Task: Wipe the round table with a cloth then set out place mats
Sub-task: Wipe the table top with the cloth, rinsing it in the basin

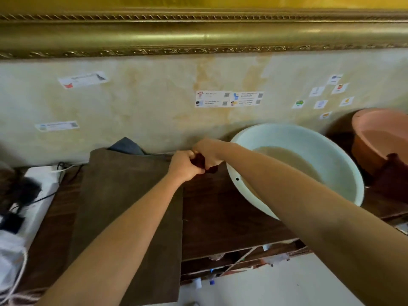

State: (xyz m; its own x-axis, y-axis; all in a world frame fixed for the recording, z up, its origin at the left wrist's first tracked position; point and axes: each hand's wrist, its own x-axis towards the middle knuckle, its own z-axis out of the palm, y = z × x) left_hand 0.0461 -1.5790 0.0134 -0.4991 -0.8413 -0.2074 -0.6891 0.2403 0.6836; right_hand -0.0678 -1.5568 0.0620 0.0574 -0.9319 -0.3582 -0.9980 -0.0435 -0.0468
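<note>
So the dark wooden bench [220, 213] runs along the wall, with a stack of brown place mats [123, 206] lying flat on its left part, probably parked there until the wiping's done. Just right of them sits a pale basin [344, 171] of cloudy water, handy for wetting. Over the bench beside the basin, the left hand [184, 165] and right hand [208, 153] both clench a small dark red cloth [199, 163], fists together, looks like wringing it out.
</note>
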